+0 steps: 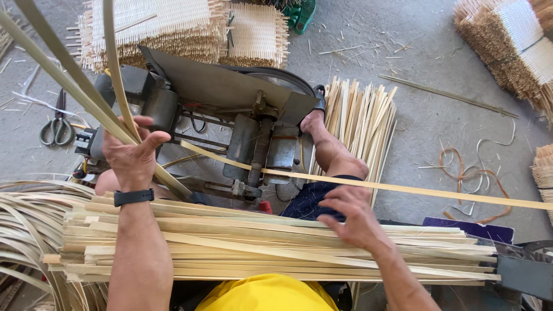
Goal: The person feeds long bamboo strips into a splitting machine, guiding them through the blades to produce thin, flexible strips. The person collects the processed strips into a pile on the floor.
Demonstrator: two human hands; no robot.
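- Concrete floor (426,124), grey and littered with slivers, spreads beyond both hands, with stacks of woven cane panels (173,29) at its far edge.
- Just ahead of the hands sits a dark motor-driven splitting machine (247,132), and one long bamboo strip (403,187) lies across it, running out past the right hand (351,216).
- Across the person's lap, directly under both forearms, rests a thick bundle of bamboo strips (276,247).
- The left hand (132,152), a black watch on its wrist, is closed around two or three thin slats (69,80) that rise up and away to its far left.
- The right hand lies palm down on the top of the bundle with fingers curled; whether it pinches a single strip cannot be told.
- A judgement on doing this well: the held slats should stay level and in line with the machine's slot, so they feed straight rather than twisting.
- The right hand does best to separate one strip cleanly from the bundle, not several at once.
- Fingers are best kept back from the machine's working parts, and the person's bare foot (314,121) rests close against them too.
- Beyond the foot lies a sheaf of short cut slats (360,121); left of the left hand, scissors (56,128) lie on the floor, and curled thin strips (29,224) pile near its elbow.
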